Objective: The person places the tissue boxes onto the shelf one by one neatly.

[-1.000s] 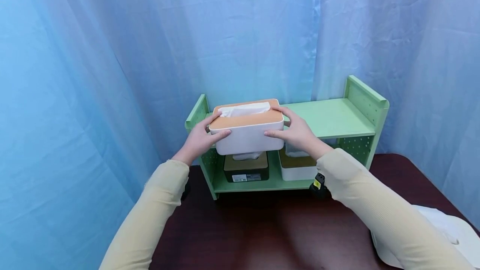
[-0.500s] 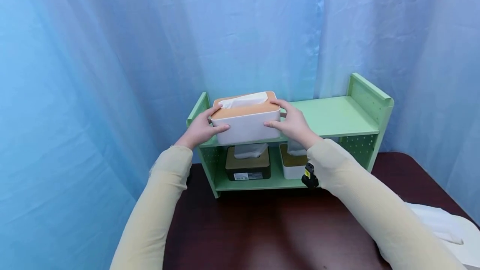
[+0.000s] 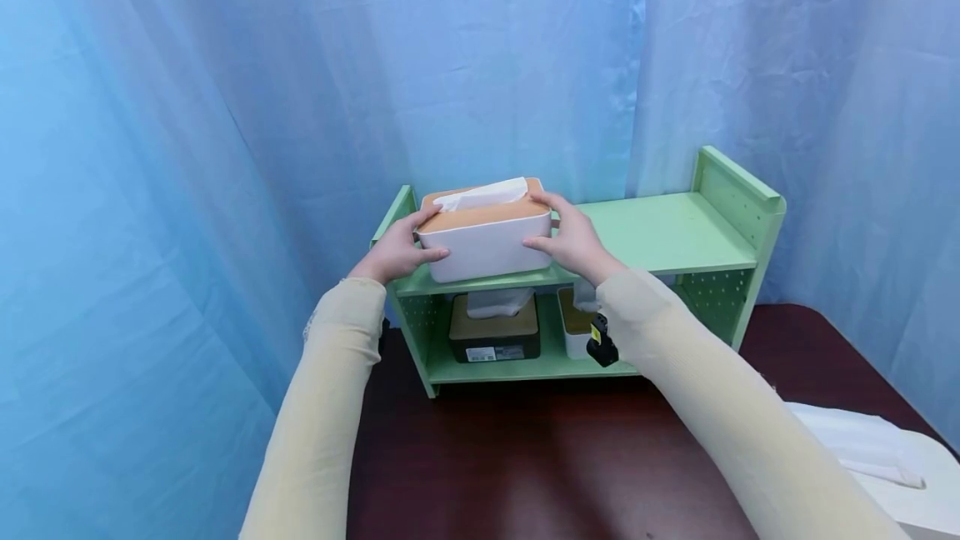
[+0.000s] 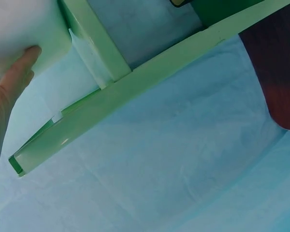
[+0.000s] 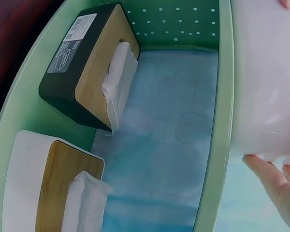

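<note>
Between my two hands is a white tissue box (image 3: 491,249) with an orange-tan lid and a white tissue lying out of its slot. My left hand (image 3: 397,250) grips its left end, thumb on the front and fingers at the lid edge. The right end is gripped the same way by my right hand (image 3: 573,242). The box overlaps the left part of the green shelf's upper board (image 3: 660,232), tilted slightly. In the right wrist view its white side (image 5: 266,87) lies right along the board's edge. The left wrist view shows my left thumb (image 4: 31,57) against the white side.
On the lower shelf stand a black tissue box (image 3: 495,340) with a wooden lid and a white tissue box (image 5: 26,183) with a wooden lid. Raised end panels (image 3: 738,190) bound the shelf. Another white tissue box (image 3: 930,482) sits on the dark table (image 3: 555,457) at lower right.
Both hands have carried the tissue box up and slightly back, from in front of the upper board to over its left part. Its right end has risen a little, and it moved slightly left.
</note>
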### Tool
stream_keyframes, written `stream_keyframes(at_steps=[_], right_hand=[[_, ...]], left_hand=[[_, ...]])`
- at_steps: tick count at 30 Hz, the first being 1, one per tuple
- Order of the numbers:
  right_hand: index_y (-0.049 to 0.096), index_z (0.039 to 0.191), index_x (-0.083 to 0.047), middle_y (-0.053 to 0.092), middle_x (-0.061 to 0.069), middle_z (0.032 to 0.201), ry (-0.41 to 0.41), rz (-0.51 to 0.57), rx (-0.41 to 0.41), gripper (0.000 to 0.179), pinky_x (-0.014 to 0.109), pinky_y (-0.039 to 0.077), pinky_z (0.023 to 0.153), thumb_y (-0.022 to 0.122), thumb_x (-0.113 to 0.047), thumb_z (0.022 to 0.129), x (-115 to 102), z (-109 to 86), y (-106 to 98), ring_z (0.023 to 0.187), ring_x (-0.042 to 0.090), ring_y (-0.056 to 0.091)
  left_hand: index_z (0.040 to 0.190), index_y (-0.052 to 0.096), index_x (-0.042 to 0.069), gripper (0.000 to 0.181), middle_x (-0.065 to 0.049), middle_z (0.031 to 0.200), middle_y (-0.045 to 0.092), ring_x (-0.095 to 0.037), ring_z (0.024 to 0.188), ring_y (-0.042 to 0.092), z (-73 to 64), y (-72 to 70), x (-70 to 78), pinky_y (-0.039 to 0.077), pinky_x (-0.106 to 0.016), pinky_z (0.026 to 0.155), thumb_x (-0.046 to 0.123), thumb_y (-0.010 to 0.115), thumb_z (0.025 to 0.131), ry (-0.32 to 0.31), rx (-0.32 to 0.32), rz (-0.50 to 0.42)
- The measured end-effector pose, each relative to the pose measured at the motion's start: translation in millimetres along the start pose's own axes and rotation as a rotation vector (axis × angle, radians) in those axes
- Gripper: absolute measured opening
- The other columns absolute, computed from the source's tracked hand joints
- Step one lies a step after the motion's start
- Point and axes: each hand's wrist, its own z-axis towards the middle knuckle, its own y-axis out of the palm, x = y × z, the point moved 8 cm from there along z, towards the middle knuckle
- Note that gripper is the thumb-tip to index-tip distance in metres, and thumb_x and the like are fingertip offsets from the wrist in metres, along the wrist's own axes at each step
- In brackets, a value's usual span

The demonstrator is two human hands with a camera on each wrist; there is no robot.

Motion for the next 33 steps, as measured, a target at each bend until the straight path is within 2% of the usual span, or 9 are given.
stream_keyframes(at_steps=[5, 12, 21, 27, 33], right_hand=[[0.030, 0.148, -0.013, 0.028, 0.012, 0.154, 0.016, 0.010, -0.010, 0.072, 0.047, 0.048, 0.094, 0.067, -0.008, 0.087, 1.6, 2.0, 1.4, 0.129, 0.040, 0.044], [0.027, 0.149, -0.014, 0.028, 0.016, 0.152, 0.041, 0.050, 0.027, 0.075, 0.046, 0.047, 0.095, 0.067, -0.004, 0.087, 8.1, 6.1, 1.2, 0.130, 0.039, 0.043], [0.032, 0.147, -0.013, 0.044, 0.019, 0.140, 0.063, 0.051, 0.164, 0.072, 0.045, 0.050, 0.091, 0.068, -0.002, 0.085, 13.8, 7.3, -2.6, 0.124, 0.036, 0.051], [0.031, 0.147, -0.013, 0.048, 0.020, 0.135, 0.081, 0.033, 0.168, 0.069, 0.045, 0.049, 0.093, 0.065, -0.003, 0.088, 17.5, 7.9, 0.9, 0.120, 0.036, 0.053], [0.028, 0.148, -0.011, 0.051, 0.022, 0.131, 0.101, 0.045, 0.181, 0.069, 0.045, 0.047, 0.095, 0.064, -0.006, 0.089, 19.8, 8.5, 2.1, 0.118, 0.036, 0.054]], left_hand=[[0.152, 0.022, 0.021, 0.078, -0.010, 0.156, 0.024, -0.036, 0.132, 0.041, 2.2, -1.0, -3.3, 0.045, -0.044, 0.098, 0.013, 0.066, 0.089, -0.003, 0.082, -0.039], [0.152, 0.020, 0.019, 0.079, -0.008, 0.154, 0.028, -0.034, 0.129, 0.045, 0.9, -2.8, -5.3, 0.047, -0.043, 0.095, 0.010, 0.066, 0.089, 0.000, 0.196, -0.064], [0.152, 0.023, 0.015, 0.077, -0.009, 0.153, 0.032, -0.032, 0.125, 0.049, 3.9, -1.0, -7.9, 0.046, -0.040, 0.097, 0.005, 0.065, 0.088, -0.008, 0.282, -0.081], [0.152, 0.023, 0.015, 0.076, -0.013, 0.148, 0.039, -0.031, 0.124, 0.050, 2.7, -1.7, -13.6, 0.047, -0.039, 0.097, 0.005, 0.064, 0.089, -0.050, 0.335, -0.098], [0.150, 0.026, 0.012, 0.072, -0.016, 0.141, 0.045, -0.031, 0.122, 0.052, 3.2, -1.3, -15.6, 0.047, -0.039, 0.096, 0.005, 0.064, 0.089, -0.066, 0.390, -0.098]])
